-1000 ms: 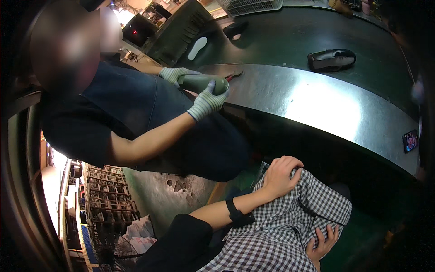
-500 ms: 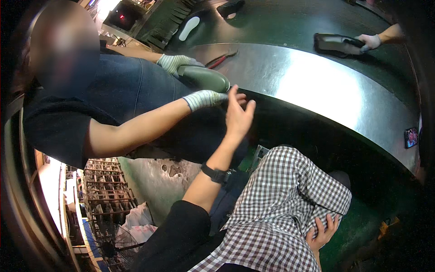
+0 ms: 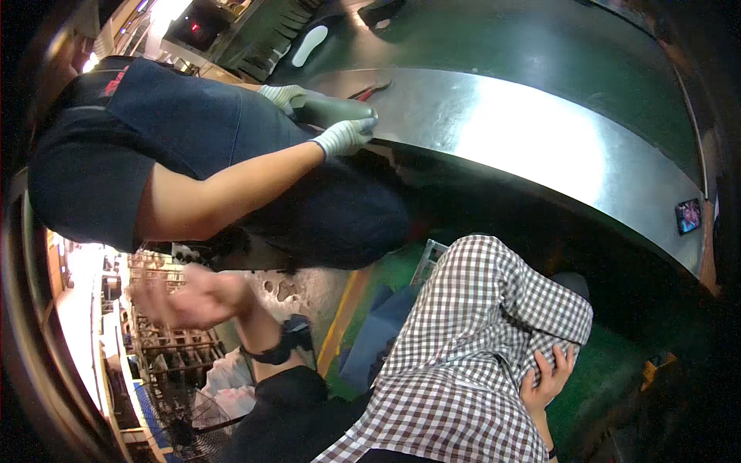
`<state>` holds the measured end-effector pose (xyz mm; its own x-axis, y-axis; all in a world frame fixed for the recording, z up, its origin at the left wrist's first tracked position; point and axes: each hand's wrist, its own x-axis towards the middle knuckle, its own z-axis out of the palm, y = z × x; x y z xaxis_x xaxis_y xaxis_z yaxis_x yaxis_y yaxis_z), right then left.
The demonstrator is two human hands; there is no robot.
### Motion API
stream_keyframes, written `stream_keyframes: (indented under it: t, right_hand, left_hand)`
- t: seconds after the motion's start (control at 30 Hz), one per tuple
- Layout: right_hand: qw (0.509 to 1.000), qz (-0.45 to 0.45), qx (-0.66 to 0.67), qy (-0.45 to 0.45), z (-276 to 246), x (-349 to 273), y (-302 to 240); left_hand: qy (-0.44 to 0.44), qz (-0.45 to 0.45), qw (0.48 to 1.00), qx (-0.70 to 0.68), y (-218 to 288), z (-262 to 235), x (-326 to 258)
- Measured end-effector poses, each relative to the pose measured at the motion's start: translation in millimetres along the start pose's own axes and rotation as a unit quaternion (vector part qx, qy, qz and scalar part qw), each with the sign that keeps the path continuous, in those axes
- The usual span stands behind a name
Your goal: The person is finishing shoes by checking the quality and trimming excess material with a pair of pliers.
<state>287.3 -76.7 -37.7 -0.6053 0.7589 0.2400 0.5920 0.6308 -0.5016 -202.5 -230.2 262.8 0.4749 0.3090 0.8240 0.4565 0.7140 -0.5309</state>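
Beside one bench, one left hand blurred, wide, empty, one right hand spread on checked trousers

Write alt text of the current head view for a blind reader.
The wearer's left hand, blurred, is out to the left; the right hand rests against checked clothing on the leg. A co-worker in striped gloves holds a rounded, dark green object beside a metal work surface with red-handled pliers and, far right, a phone.

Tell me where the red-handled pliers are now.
In the head view, the red-handled pliers lie on the metal strip, toward the upper left, just beyond the green form.
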Motion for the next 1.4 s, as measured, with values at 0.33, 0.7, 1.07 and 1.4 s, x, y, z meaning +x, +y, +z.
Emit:
stream_keyframes:
  t: [0.33, 0.7, 1.07, 1.4]
  right_hand:
    - [0.999, 0.007, 0.028, 0.036, 7, 0, 0]
    - [0.997, 0.004, 0.044, 0.065, 18, 2, -6]
    - [0.996, 0.033, 0.036, 0.08, 12, -8, -15]
    - [0.996, 0.053, 0.059, 0.052, 0, 4, -22]
  left_hand:
    - [-0.333, -0.223, 0.904, -0.15, 77, 66, -62]
    - [-0.626, -0.351, 0.486, -0.498, 317, -101, -106]
    - [-0.536, -0.179, 0.618, -0.547, 360, -84, -79]
    - [-0.385, -0.269, 0.528, -0.708, 364, -80, -56]
